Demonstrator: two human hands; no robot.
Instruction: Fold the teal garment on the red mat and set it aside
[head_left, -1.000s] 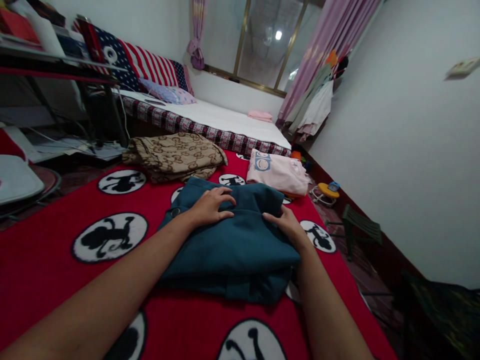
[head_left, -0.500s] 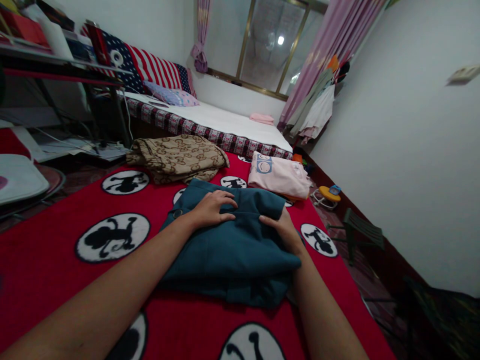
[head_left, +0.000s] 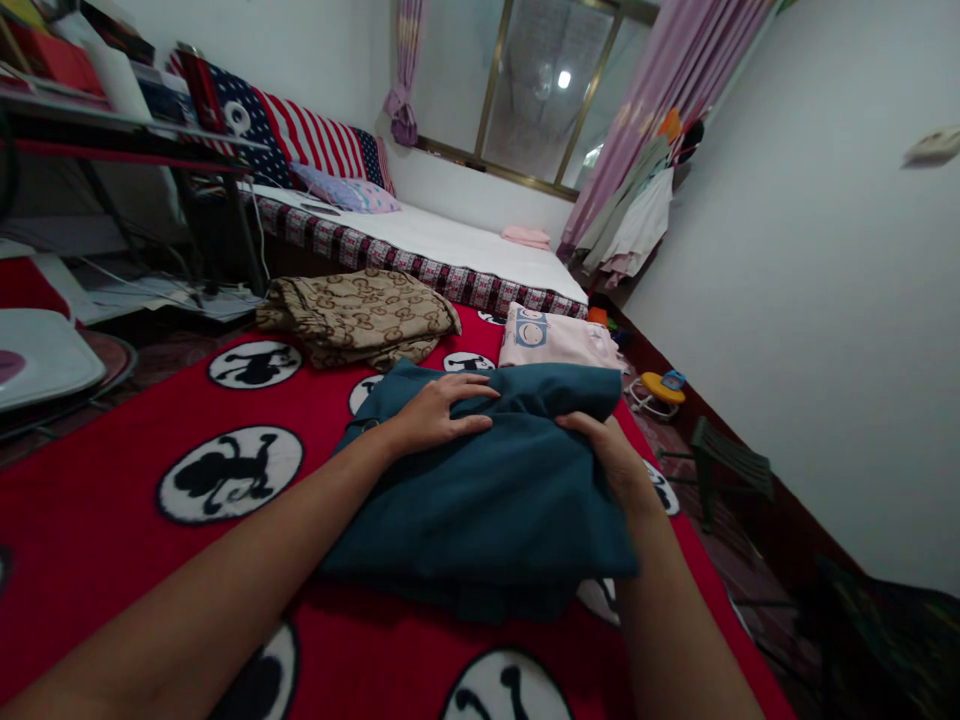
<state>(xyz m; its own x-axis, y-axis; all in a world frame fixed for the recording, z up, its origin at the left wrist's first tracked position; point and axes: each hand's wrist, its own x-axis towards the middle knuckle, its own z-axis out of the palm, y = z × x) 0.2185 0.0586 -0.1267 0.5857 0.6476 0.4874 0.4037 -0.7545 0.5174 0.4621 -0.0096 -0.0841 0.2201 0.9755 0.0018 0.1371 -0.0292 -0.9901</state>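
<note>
A folded teal garment (head_left: 487,490) lies on a red blanket (head_left: 90,540) printed with black-and-white cartoon circles. My left hand (head_left: 439,412) rests flat on the garment's upper left part, fingers spread. My right hand (head_left: 611,452) grips the garment's right edge, fingers curled under the cloth, and that side is raised off the blanket. Beyond the teal garment lie a folded brown patterned cloth (head_left: 360,312) and a folded pink garment (head_left: 555,340).
A bed (head_left: 450,240) with a flag-pattern pillow stands behind the blanket. A dark desk (head_left: 112,140) with clutter is at the left. On the floor at the right are a small green stool (head_left: 731,470) and a yellow toy (head_left: 660,385). Clothes hang by the pink curtain.
My right hand has taken hold of the teal garment's right edge and raised it up and rightward. My left hand stays pressed on the cloth.
</note>
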